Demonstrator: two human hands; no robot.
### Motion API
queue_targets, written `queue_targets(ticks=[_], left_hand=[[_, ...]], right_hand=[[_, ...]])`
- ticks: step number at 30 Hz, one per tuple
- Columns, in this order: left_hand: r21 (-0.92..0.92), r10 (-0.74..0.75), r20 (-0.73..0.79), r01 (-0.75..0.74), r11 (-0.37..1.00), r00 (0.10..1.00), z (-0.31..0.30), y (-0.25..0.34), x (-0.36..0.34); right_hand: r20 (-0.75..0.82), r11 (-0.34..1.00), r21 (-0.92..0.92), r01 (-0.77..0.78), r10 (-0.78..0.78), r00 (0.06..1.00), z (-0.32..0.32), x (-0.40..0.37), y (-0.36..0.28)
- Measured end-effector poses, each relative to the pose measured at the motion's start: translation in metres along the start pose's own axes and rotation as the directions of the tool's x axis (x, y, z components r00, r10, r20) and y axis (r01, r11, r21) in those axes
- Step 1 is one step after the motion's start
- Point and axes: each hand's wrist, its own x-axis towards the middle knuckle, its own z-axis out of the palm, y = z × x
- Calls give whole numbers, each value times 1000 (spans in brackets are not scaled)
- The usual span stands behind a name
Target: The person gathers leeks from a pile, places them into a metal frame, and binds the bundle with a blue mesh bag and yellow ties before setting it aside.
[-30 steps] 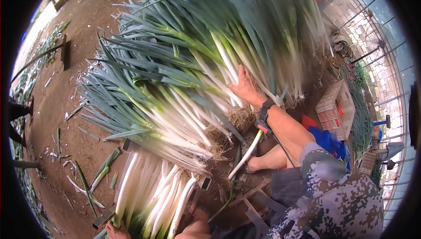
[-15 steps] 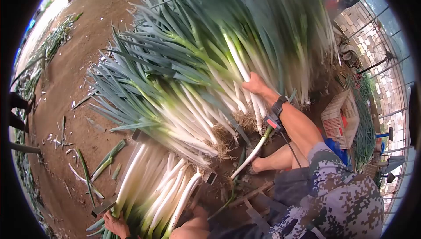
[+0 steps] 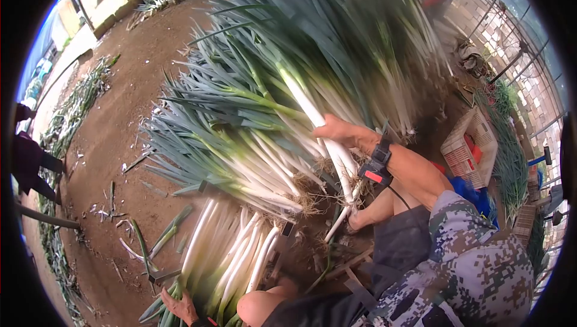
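My right hand (image 3: 338, 131), with a black band and a red-marked device at the wrist, is closed around the white stalk of a large green onion (image 3: 305, 100). Its leaves lie up among the big pile of green onions (image 3: 240, 147), and its roots hang down toward my foot. At the lower left, my left hand (image 3: 180, 306) rests with fingers apart beside the green leaves of a trimmed bundle (image 3: 223, 255). That bundle lies in a low metal-ended frame (image 3: 163, 275), white ends toward the pile. Another thin stalk (image 3: 338, 224) lies near my foot.
A pale plastic crate (image 3: 470, 151) with red things in it stands at the right, beside a heap of onion leaves (image 3: 508, 165). Loose scraps (image 3: 141, 243) litter the dirt floor on the left. A person's dark clothing (image 3: 31, 159) shows at the left edge.
My right hand has pulled the gripped green onion down toward me, out from the pile. My left hand has loosened, its fingers spreading. The view has shifted slightly.
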Motion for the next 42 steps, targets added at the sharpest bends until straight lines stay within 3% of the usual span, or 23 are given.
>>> queue_targets(ticks=[2,4,6,9,10,12,14,16,17,18,19,20,21,22,24,25,30,33,38,39,40,41,42], left_hand=[[-320,-214,-37,191,928,976,-16,1,-7],[-654,-446,38,360,665,894,-30,-8,-20],[-657,-365,14,284,699,931,-71,-4,-38],[-673,-261,-117,117,730,958,-154,109,-86],[-756,-223,-169,19,654,960,-154,134,-101],[-850,-143,-99,-9,526,985,-162,217,-128],[-942,-18,168,166,293,986,-153,303,-150],[-917,285,399,373,143,872,-127,382,-171],[-852,406,500,517,76,765,-115,420,-180],[-663,518,618,746,-62,591,-100,451,-189],[-429,630,634,882,-196,448,-62,475,-200],[-349,699,591,908,-231,404,-54,499,-209],[-343,814,423,902,-262,397,-43,517,-214],[-260,785,408,883,-390,467,-44,535,-224],[-69,866,260,902,-425,428,-49,547,-227],[-34,822,315,871,-490,474,-60,551,-232],[-360,691,375,784,-506,618,-91,509,-219],[-565,503,327,592,-574,800,-134,477,-198],[-760,185,4,123,-638,983,-201,403,-155],[-762,148,-48,60,-645,988,-205,383,-144],[-768,100,-90,-5,-641,991,-208,359,-138],[-861,-28,-128,-126,-492,991,-212,341,-138],[-824,-36,-110,-112,-556,993,-219,316,-133]], right_hand=[[-4,998,52,-25,25,1000,-5,-19,-4],[55,986,160,-46,38,998,-5,-40,-10],[191,954,272,-129,78,978,-11,-85,-21],[288,874,430,-228,107,952,-9,-178,-48],[313,832,494,-253,102,944,-11,-203,-44],[366,794,539,-283,82,927,-20,-248,-31],[385,801,522,-294,87,919,-28,-296,-29],[378,808,499,-312,121,918,-36,-340,-22],[386,828,466,-311,126,914,-40,-361,-20],[395,850,430,-305,127,910,-44,-381,-19],[404,876,365,-314,155,901,-49,-400,-17],[405,900,301,-316,179,897,-54,-418,-14],[433,900,283,-331,188,882,-55,-435,-15],[460,897,266,-354,205,864,-58,-452,-6],[512,932,194,-308,172,842,-58,-475,-4],[487,952,149,-269,166,857,-57,-484,-1],[610,990,19,-142,101,786,-57,-479,6],[661,995,6,-102,72,747,-48,-465,-14],[729,906,-104,411,-211,651,-22,-396,-44],[749,888,-34,458,-281,600,-11,-374,-46],[741,769,-71,636,-386,549,3,-345,-40],[747,806,-128,579,-305,590,16,-327,-59],[737,669,-187,719,-389,553,32,-303,-67]])
